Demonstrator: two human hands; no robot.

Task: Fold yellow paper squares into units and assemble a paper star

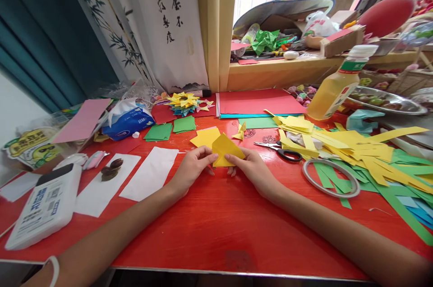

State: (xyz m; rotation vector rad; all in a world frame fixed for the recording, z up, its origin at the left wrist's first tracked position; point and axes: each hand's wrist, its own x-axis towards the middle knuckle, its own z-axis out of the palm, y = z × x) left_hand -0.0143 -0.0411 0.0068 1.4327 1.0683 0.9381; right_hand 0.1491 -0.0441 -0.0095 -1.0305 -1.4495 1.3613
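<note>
A folded piece of yellow paper point(226, 148) is held just above the red table point(209, 224) at its middle. My left hand point(192, 167) pinches its left edge with thumb and fingers closed. My right hand point(252, 167) grips its lower right side, the thumb lying on top of the paper. A flat yellow square point(204, 137) lies just behind the folded piece. A small folded yellow figure point(240, 132) stands a little further back.
Scissors point(283, 150) and a tape ring point(330, 177) lie to the right, beside heaps of yellow strips point(355, 147) and green strips point(399, 188). White sheets point(149, 173), a wipes pack point(45, 206) and a tissue pack point(127, 120) are at the left. A bottle point(333, 88) stands at the back right.
</note>
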